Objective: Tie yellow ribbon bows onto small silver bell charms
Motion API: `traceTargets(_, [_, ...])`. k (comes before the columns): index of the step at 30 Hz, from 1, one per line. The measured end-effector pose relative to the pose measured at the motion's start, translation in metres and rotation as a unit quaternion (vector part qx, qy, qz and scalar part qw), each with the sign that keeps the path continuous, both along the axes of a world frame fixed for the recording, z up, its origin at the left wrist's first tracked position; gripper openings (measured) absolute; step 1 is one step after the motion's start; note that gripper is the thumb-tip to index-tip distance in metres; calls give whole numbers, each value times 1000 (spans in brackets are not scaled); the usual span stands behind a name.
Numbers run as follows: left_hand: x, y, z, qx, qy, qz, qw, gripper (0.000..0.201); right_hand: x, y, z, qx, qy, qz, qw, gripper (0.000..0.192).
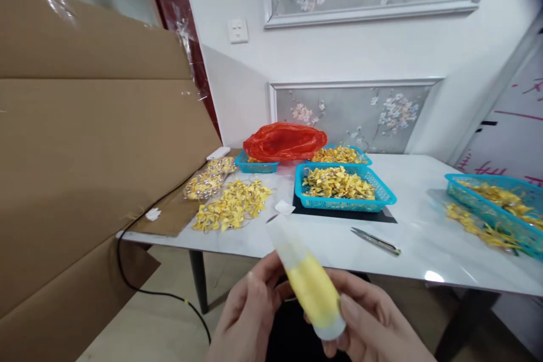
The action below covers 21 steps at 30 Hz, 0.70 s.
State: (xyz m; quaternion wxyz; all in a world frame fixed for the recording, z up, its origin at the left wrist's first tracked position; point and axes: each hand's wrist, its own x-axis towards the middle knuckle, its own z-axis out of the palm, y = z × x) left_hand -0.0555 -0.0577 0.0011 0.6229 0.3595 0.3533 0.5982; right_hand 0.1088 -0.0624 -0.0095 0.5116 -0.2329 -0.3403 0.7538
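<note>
In front of me, a yellow cylinder with whitish ends (313, 288) is held tilted, its far end blurred and pointing up and left. It resembles a thread spool, but the blur hides its exact kind. My right hand (365, 317) grips its lower end between thumb and fingers. My left hand (254, 300) is close by on its left, thumb and fingers pressed together; what they pinch, if anything, cannot be made out. Beyond both hands, a pile of yellow star-shaped ornaments with small shiny beads (235, 203) lies on the white table (411, 192).
Small snips (375, 240) lie near the front edge. Blue baskets (345, 203) hold more yellow ornaments, one basket (492, 198) at far right. A red plastic bag (285, 142) covers part of another. Cardboard (93, 136) stands at left, with a black cable (148, 292) beside it.
</note>
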Motion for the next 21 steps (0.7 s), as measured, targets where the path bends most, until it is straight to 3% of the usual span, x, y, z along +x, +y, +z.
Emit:
traceTargets(3, [0, 0, -3, 12, 19, -45, 999, 47, 0, 4, -1, -43, 92, 43, 994, 38])
traceTargets(7, [4, 1, 4, 14, 29, -85, 996, 43, -8, 5, -16, -84, 114, 46, 989, 32])
traceTargets(9, [5, 2, 9, 10, 25, -107, 994, 40, -9, 6, -21, -65, 65, 42, 995, 35])
traceTargets(11, [5, 3, 12, 11, 24, -109, 994, 38, -4, 8, -20, 11, -65, -9, 998, 33])
traceTargets(13, [4, 4, 14, 16, 28, -89, 995, 38, 2, 10, -13, 138, -212, -127, 959, 20])
traceTargets(15, [2, 4, 13, 23, 34, -70, 997, 38, 6, 12, -4, 272, -295, -245, 883, 8])
traceTargets(16, [2, 4, 13, 27, 35, -66, 997, 38, 6, 14, 1, 335, -317, -282, 841, 16])
traceTargets(19, [0, 3, 11, 36, 26, -83, 996, 37, 1, 19, 10, 464, -370, -303, 746, 30])
traceTargets(20, [-1, 2, 10, 40, 19, -91, 995, 36, -2, 21, 12, 481, -377, -294, 735, 26])
traceTargets(21, [-2, 2, 9, 39, 7, -102, 994, 36, -6, 23, 13, 478, -371, -283, 744, 19])
